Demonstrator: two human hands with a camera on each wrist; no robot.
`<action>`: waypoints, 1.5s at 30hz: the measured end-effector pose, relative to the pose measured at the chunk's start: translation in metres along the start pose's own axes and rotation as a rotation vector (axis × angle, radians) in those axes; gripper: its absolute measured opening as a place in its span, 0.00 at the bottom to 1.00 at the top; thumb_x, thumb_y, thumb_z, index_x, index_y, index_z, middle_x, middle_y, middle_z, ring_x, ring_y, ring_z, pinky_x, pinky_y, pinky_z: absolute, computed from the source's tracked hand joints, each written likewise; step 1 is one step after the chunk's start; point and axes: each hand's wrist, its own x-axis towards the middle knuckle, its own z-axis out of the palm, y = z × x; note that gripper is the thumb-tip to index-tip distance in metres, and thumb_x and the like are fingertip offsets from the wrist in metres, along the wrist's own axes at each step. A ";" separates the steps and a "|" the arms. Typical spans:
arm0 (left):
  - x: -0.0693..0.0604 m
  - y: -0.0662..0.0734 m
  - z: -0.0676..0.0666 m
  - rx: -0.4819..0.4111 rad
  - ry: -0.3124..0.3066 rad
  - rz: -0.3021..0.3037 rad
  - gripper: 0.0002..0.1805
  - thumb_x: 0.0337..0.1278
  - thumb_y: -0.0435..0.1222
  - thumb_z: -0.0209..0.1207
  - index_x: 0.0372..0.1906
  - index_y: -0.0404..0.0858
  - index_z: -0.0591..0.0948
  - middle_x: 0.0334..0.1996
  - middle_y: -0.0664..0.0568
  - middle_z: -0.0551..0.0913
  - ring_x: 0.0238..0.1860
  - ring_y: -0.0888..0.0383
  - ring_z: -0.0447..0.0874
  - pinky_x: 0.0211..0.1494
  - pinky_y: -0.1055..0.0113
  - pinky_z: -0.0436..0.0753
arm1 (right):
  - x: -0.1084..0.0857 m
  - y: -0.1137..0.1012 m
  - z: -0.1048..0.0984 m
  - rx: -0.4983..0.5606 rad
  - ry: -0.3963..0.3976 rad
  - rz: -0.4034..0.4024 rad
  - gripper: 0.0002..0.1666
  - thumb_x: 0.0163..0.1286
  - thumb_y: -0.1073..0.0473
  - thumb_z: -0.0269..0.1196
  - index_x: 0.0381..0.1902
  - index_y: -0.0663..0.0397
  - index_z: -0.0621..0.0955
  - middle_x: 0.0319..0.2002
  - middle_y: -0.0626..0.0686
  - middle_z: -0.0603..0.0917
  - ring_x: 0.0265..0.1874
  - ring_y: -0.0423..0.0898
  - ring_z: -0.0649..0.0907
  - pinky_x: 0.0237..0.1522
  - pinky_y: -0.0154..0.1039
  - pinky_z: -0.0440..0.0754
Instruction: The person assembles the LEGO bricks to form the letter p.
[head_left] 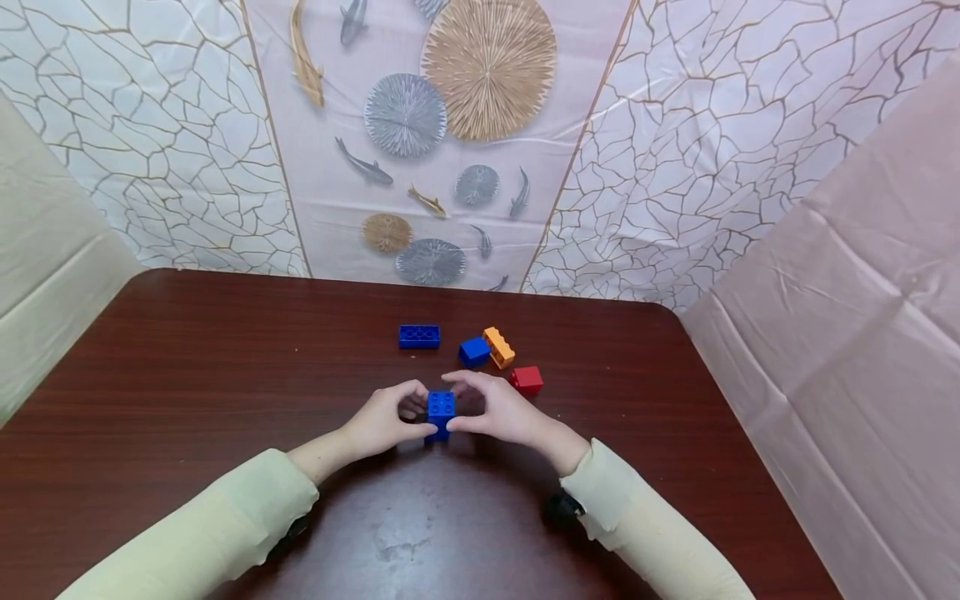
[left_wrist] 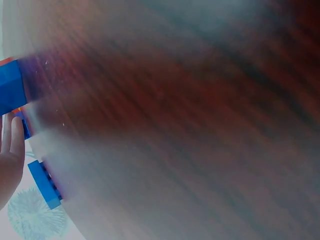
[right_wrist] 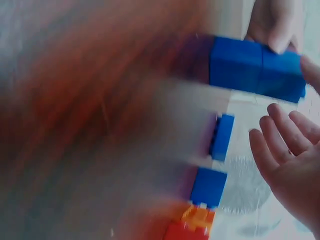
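Two blue toy building bricks [head_left: 441, 407], stacked one on the other, stand upright between the hands; I cannot tell whether they touch the table. The left hand [head_left: 382, 419] holds the stack from the left, its thumb on the near face. From the other side, the right hand [head_left: 502, 411] touches the upper brick with its thumb. In the right wrist view, the right hand's fingers [right_wrist: 285, 142] are loosely spread and apart from the stack [right_wrist: 237, 65]. Only the stack's lower part [left_wrist: 11, 87] and some left fingers [left_wrist: 16, 135] show in the left wrist view.
Beyond the hands lie a long blue brick [head_left: 419, 337], a smaller blue brick [head_left: 473, 352] and an orange brick [head_left: 499, 347]. A red brick [head_left: 527, 381] sits close to the right hand. Patterned cloth [head_left: 420, 192] hangs behind the brown table [head_left: 225, 358].
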 end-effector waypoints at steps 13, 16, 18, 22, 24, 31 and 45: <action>0.000 -0.002 0.000 0.018 -0.006 -0.007 0.16 0.47 0.34 0.68 0.37 0.36 0.73 0.38 0.45 0.82 0.41 0.53 0.82 0.45 0.64 0.83 | 0.020 0.030 -0.054 0.167 0.361 0.293 0.21 0.63 0.58 0.63 0.52 0.63 0.77 0.49 0.63 0.81 0.46 0.55 0.80 0.51 0.48 0.80; 0.000 -0.003 0.000 0.020 -0.005 -0.016 0.16 0.47 0.34 0.68 0.38 0.36 0.73 0.38 0.45 0.82 0.42 0.53 0.82 0.46 0.64 0.83 | 0.024 0.041 -0.062 0.147 0.390 0.373 0.22 0.64 0.54 0.63 0.52 0.60 0.77 0.49 0.61 0.81 0.48 0.54 0.80 0.52 0.47 0.79; 0.000 -0.003 0.000 0.019 -0.002 -0.024 0.15 0.47 0.34 0.68 0.38 0.37 0.73 0.38 0.45 0.82 0.42 0.53 0.82 0.46 0.64 0.83 | 0.027 0.049 -0.064 0.121 0.393 0.416 0.23 0.64 0.53 0.63 0.53 0.60 0.77 0.50 0.60 0.81 0.49 0.54 0.79 0.54 0.46 0.78; 0.000 -0.003 0.000 0.019 -0.002 -0.028 0.15 0.47 0.34 0.68 0.38 0.37 0.73 0.38 0.46 0.82 0.42 0.53 0.82 0.45 0.64 0.83 | 0.033 0.063 -0.063 0.080 0.359 0.499 0.26 0.65 0.51 0.62 0.55 0.61 0.76 0.53 0.60 0.79 0.51 0.55 0.77 0.56 0.47 0.77; -0.001 -0.003 0.000 0.020 -0.005 -0.026 0.16 0.48 0.35 0.68 0.38 0.37 0.73 0.38 0.45 0.82 0.42 0.52 0.82 0.45 0.64 0.83 | 0.035 0.068 -0.061 0.062 0.335 0.541 0.26 0.65 0.50 0.61 0.56 0.60 0.76 0.55 0.60 0.78 0.51 0.55 0.77 0.56 0.47 0.77; 0.000 -0.002 0.000 0.019 -0.006 -0.030 0.15 0.48 0.34 0.67 0.38 0.37 0.73 0.38 0.46 0.82 0.42 0.52 0.82 0.45 0.64 0.83 | 0.040 0.076 -0.054 -0.006 0.256 0.605 0.27 0.64 0.49 0.61 0.56 0.59 0.76 0.56 0.61 0.77 0.49 0.54 0.78 0.55 0.46 0.78; 0.000 -0.003 0.000 0.013 -0.010 -0.019 0.15 0.48 0.34 0.67 0.38 0.37 0.73 0.39 0.45 0.82 0.42 0.52 0.82 0.45 0.65 0.83 | 0.045 0.074 -0.050 -0.027 0.202 0.661 0.21 0.63 0.51 0.63 0.47 0.62 0.81 0.46 0.60 0.82 0.39 0.49 0.80 0.46 0.39 0.82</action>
